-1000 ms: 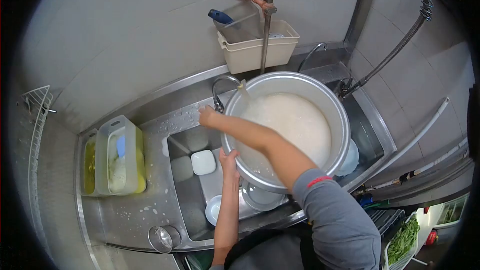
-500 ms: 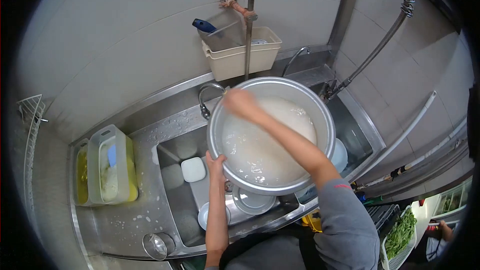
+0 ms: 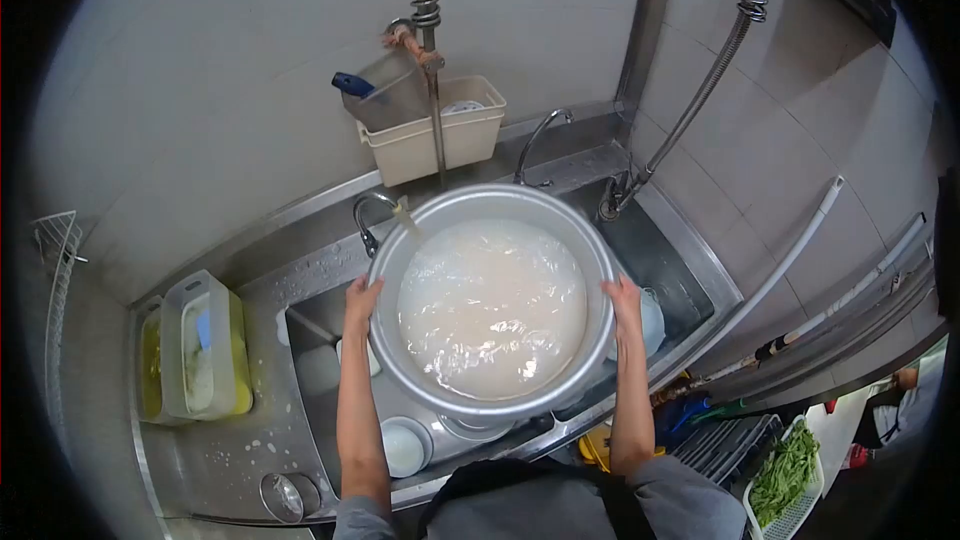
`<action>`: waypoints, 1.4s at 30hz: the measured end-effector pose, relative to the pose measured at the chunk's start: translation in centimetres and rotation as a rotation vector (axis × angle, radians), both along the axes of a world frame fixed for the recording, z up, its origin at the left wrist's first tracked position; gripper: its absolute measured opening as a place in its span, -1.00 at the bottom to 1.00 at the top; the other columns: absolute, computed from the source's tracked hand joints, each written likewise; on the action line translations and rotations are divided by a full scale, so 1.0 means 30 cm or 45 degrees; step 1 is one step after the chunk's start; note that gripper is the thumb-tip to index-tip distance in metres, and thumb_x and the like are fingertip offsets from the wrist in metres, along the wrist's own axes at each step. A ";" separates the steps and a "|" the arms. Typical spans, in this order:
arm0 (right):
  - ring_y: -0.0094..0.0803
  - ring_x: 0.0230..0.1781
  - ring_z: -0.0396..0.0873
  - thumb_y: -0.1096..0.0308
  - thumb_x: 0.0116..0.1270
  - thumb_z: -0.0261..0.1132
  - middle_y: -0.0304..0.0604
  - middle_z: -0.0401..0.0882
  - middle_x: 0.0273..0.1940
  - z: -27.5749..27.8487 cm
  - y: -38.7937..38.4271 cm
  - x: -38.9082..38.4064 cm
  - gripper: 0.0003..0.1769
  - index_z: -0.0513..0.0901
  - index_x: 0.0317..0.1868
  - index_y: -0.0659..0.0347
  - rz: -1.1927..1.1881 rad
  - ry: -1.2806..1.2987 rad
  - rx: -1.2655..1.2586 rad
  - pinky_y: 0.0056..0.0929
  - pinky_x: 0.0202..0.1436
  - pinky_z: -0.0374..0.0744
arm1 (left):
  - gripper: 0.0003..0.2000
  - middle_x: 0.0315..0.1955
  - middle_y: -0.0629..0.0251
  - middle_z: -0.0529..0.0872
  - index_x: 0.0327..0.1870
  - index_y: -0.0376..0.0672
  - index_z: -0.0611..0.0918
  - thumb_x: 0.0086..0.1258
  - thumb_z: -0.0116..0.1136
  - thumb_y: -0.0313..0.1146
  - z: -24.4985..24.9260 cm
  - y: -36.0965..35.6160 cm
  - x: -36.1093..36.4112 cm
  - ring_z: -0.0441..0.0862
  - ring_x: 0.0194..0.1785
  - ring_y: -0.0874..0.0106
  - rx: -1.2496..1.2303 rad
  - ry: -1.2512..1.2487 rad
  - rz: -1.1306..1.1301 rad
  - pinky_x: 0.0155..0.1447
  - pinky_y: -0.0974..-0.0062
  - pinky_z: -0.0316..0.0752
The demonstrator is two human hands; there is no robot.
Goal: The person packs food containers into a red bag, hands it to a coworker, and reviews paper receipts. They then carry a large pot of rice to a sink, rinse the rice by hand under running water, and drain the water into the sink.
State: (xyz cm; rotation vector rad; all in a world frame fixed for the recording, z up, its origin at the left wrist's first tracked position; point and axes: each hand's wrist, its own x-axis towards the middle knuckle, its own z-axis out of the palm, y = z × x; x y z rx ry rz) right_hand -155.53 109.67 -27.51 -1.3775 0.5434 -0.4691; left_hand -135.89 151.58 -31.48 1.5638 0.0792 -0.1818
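Observation:
A large round metal pot (image 3: 470, 206) full of cloudy whitish water (image 3: 490, 290) is above the sink, covering much of the divider between the basins. Pale matter shows faintly under the rippling surface, too blurred to name. On the pot's left side, my left hand (image 3: 360, 304) is closed around the rim, thumb on top. My right hand (image 3: 624, 302) grips the opposite side of the rim the same way. Just behind the pot's far left edge stands a curved faucet (image 3: 371, 210) with a small tap lever (image 3: 405, 214) beside it.
Bowls and lids, including a white bowl (image 3: 403, 448), lie in the left basin. The right basin (image 3: 655, 240) holds water. Plastic tubs (image 3: 240, 340) and a metal cup (image 3: 288, 496) stand on the left drainboard. A cream bin (image 3: 475, 145) sits behind; a basket of greens (image 3: 788, 485) is lower right.
My right hand has come from above the pot's far left rim to its right side and taken hold there. My left hand stays on the left rim. The view has shifted.

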 end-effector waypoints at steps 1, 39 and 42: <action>-0.54 -0.37 0.50 0.47 0.03 0.21 -0.19 0.57 -0.32 0.002 0.022 -0.044 -0.68 0.55 -0.15 0.37 -0.029 -0.019 0.055 -0.59 -0.29 0.45 | -0.71 -0.28 0.26 0.62 -0.11 -0.33 0.52 0.17 0.20 -0.41 -0.005 0.002 -0.008 0.55 -0.27 0.52 0.013 -0.022 -0.012 -0.14 0.58 0.43; -0.61 -0.40 0.51 0.38 0.22 0.12 -0.24 0.59 -0.31 0.577 0.275 -1.029 -0.66 0.49 -0.06 0.45 -0.368 -0.062 -0.352 -0.70 -0.29 0.43 | -0.68 -0.24 0.13 0.60 -0.10 -0.35 0.52 0.38 -0.17 -0.26 -0.045 -0.161 -0.754 0.57 -0.22 0.38 -0.475 0.741 -0.409 -0.11 0.46 0.49; -0.61 -0.38 0.50 0.36 0.23 0.13 -0.22 0.58 -0.29 0.575 0.286 -1.021 -0.65 0.49 -0.05 0.44 -0.382 -0.122 -0.293 -0.70 -0.29 0.43 | -0.68 -0.24 0.13 0.60 -0.10 -0.35 0.51 0.38 -0.17 -0.26 -0.067 -0.163 -0.749 0.57 -0.23 0.39 -0.477 0.675 -0.463 -0.13 0.46 0.50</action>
